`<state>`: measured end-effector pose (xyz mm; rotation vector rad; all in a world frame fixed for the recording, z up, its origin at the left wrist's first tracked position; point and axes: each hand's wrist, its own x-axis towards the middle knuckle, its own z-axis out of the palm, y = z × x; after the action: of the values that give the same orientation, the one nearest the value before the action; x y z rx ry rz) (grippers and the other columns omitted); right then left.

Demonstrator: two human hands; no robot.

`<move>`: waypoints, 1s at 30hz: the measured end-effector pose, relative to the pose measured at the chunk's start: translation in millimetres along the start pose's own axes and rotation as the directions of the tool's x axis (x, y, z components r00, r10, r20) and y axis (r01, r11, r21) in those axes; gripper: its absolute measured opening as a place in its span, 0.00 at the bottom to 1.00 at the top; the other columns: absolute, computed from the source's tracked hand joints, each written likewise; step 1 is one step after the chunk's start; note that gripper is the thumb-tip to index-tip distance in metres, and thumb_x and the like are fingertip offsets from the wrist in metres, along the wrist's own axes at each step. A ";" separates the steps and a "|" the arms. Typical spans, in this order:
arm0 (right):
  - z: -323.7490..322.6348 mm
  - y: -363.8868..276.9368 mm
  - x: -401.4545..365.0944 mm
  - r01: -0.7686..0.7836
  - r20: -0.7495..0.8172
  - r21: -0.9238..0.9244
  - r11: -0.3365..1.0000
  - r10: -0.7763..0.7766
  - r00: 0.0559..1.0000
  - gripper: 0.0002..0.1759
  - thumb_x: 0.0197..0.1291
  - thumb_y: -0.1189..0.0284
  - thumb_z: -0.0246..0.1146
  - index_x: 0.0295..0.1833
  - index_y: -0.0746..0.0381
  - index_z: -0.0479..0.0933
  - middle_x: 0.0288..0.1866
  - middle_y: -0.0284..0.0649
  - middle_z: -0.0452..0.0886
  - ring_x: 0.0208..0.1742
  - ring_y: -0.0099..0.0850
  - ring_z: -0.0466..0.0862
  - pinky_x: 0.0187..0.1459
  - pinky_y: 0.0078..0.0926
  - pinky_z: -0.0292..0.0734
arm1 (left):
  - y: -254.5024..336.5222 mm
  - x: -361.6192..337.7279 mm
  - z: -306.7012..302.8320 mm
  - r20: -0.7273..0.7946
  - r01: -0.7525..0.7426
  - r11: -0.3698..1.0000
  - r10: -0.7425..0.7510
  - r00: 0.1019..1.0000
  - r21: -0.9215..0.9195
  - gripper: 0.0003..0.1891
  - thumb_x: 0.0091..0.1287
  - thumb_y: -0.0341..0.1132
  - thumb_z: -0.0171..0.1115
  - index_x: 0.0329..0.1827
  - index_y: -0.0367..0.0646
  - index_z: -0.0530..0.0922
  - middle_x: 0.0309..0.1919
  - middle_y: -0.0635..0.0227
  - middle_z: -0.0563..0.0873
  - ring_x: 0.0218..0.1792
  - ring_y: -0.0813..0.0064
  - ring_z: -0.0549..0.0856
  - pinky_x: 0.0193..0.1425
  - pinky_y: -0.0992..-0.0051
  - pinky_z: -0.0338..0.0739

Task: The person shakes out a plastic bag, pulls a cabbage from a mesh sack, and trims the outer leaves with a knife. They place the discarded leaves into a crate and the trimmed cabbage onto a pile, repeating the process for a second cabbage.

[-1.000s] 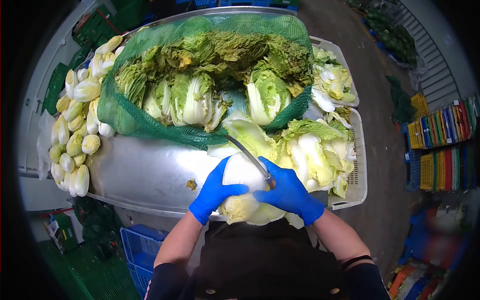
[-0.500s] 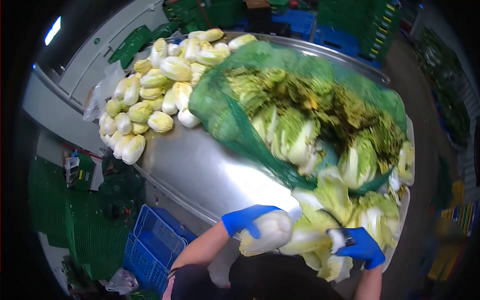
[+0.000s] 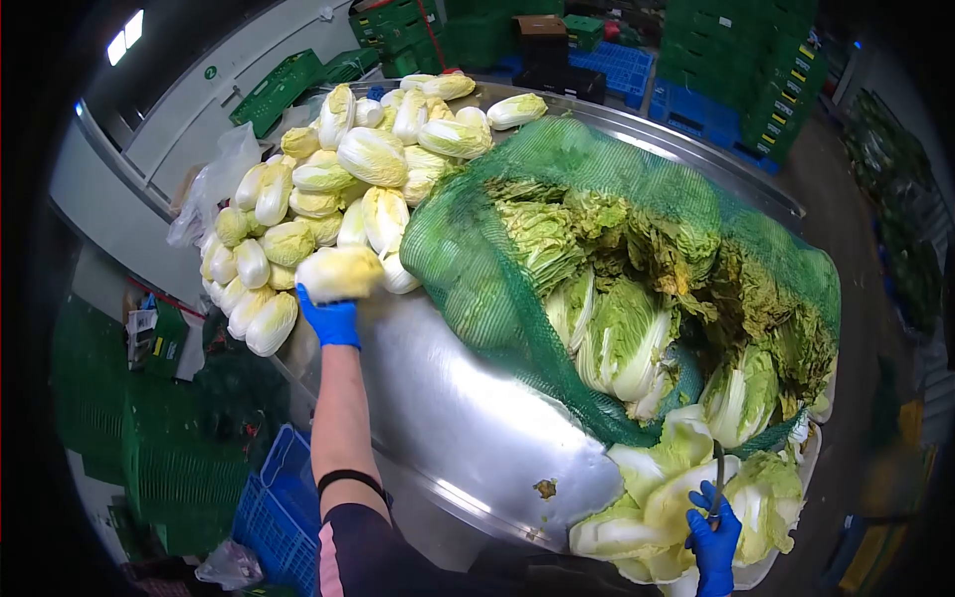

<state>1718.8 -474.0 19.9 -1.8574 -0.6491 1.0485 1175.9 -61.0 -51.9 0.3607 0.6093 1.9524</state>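
Note:
My left hand (image 3: 328, 320), in a blue glove, holds a trimmed napa cabbage (image 3: 340, 275) that is blurred by motion, at the near edge of the cabbage pile (image 3: 371, 157). In my blue-gloved right hand (image 3: 714, 542) is a knife with a dark, curved blade (image 3: 719, 463); its handle is mostly hidden by the fingers. That hand is over loose outer cabbage leaves (image 3: 622, 532) at the table's right end. Just beyond lies an open green mesh sack (image 3: 468, 279), with untrimmed cabbages (image 3: 627, 338) and wilted leaves showing in its mouth.
The shiny metal table (image 3: 448, 408) has a raised rim, with a brown leaf scrap (image 3: 544, 489) near its front edge. Blue crates (image 3: 279, 517) stand on the floor at left. Green crates (image 3: 741, 75) are stacked behind the table, near blue pallets (image 3: 686, 114).
My left hand has carried the cabbage from the table's front edge up and left to the pile. My right hand has stayed by the leaves, still holding the knife.

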 end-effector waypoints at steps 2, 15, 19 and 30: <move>7.6 -0.4 1.6 -0.028 0.018 0.031 0.999 0.027 0.999 0.27 0.57 0.77 0.63 0.63 0.66 0.69 0.46 0.43 0.83 0.16 0.17 0.71 0.15 0.15 0.64 | 6.8 21.4 8.6 -0.385 -0.068 0.966 -0.035 0.922 -0.250 0.37 0.60 0.54 0.65 0.69 0.49 0.65 0.71 0.57 0.62 0.71 0.53 0.62 0.70 0.46 0.61; 4.3 82.8 -50.2 -0.136 0.096 -0.154 0.979 0.152 0.984 0.13 0.67 0.63 0.58 0.49 0.61 0.75 0.30 0.40 0.80 0.30 0.28 0.82 0.35 0.29 0.77 | -77.2 -343.6 36.2 0.568 -0.639 0.302 -0.780 0.261 0.708 0.34 0.53 0.46 0.71 0.63 0.43 0.72 0.63 0.48 0.71 0.65 0.49 0.69 0.68 0.51 0.60; 11.0 128.5 -18.7 0.003 0.006 -0.393 0.919 -0.001 1.000 0.14 0.69 0.60 0.52 0.46 0.60 0.71 0.27 0.51 0.80 0.31 0.47 0.83 0.33 0.44 0.75 | -122.4 -426.5 46.7 0.381 -0.827 0.243 -0.924 -0.038 0.508 0.47 0.47 0.61 0.70 0.71 0.51 0.65 0.73 0.40 0.52 0.74 0.35 0.46 0.71 0.35 0.34; -44.1 203.0 -1.9 0.162 0.081 -0.319 0.934 -0.144 0.986 0.15 0.70 0.64 0.49 0.52 0.63 0.69 0.48 0.58 0.77 0.51 0.49 0.78 0.54 0.42 0.72 | -189.8 -546.2 79.2 0.480 -0.777 0.355 -0.874 -0.077 0.521 0.42 0.55 0.45 0.70 0.74 0.50 0.60 0.61 0.37 0.69 0.61 0.41 0.68 0.66 0.53 0.64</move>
<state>1759.7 -591.3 -146.6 -2.0223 -1.0352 0.9358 1597.4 -463.3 -85.2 2.3868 0.4965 0.0553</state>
